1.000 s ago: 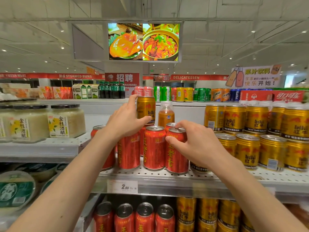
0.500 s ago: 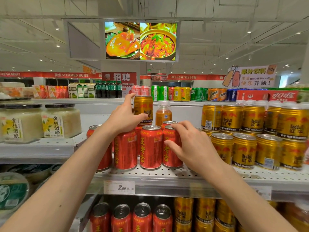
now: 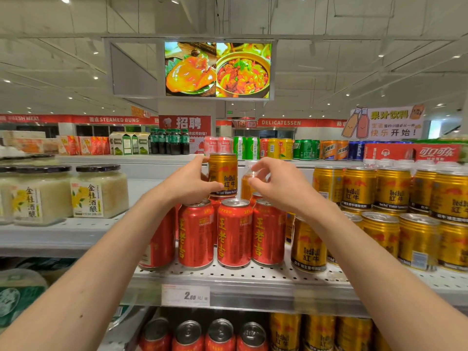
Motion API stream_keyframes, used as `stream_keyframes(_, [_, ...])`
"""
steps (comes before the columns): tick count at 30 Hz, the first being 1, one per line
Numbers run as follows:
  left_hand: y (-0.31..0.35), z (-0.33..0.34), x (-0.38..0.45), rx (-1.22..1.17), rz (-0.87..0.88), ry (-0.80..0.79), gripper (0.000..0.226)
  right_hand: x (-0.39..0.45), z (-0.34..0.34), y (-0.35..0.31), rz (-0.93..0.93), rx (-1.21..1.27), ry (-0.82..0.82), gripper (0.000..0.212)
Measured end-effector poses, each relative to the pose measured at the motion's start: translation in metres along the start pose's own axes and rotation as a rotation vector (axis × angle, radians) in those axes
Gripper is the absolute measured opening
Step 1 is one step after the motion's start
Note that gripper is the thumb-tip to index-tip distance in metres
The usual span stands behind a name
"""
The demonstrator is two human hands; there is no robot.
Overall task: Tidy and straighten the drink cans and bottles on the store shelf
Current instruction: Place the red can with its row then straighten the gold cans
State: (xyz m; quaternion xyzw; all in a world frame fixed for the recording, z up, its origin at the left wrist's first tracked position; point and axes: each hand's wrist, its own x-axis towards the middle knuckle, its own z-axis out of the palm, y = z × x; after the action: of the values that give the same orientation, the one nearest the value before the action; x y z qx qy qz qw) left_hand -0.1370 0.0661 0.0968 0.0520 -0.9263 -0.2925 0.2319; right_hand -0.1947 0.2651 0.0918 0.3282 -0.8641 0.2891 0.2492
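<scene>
A gold Red Bull can (image 3: 224,173) stands on top of the red cans at the back, and my left hand (image 3: 186,184) grips its left side. Just right of it is a small orange drink bottle (image 3: 247,188); my right hand (image 3: 277,187) pinches its top between thumb and fingers. Three red herbal-tea cans (image 3: 234,234) stand upright in a front row on the perforated shelf (image 3: 253,276). Another red can (image 3: 159,239) is partly hidden behind my left forearm.
Stacked gold Red Bull cans (image 3: 392,191) fill the shelf to the right, one (image 3: 307,247) close under my right wrist. Glass jars (image 3: 100,191) sit on the left shelf. More red and gold cans (image 3: 220,333) stand on the shelf below. A price tag (image 3: 186,295) hangs on the rim.
My right hand let go of the front right red can and rose to the orange bottle's top. My left hand stayed on the gold can.
</scene>
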Motion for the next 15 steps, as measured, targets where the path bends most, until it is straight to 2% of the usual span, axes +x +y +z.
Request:
stream_keyframes(5, [-0.004, -0.006, 0.003, -0.038, 0.015, -0.065, 0.065, 0.030, 0.011, -0.011, 0.067, 0.151, -0.209, 0.057])
stream_keyframes(7, [-0.007, -0.005, 0.003, -0.065, 0.023, -0.079, 0.062, 0.033, 0.012, -0.013, 0.082, 0.214, -0.259, 0.059])
stream_keyframes(10, [-0.011, -0.004, 0.004, -0.101, 0.035, -0.080, 0.065, 0.032, 0.013, -0.013, 0.084, 0.330, -0.286, 0.054])
stream_keyframes(15, [-0.014, -0.004, 0.004, -0.150, 0.064, -0.079, 0.064, 0.031, 0.016, -0.009, 0.066, 0.383, -0.251, 0.054])
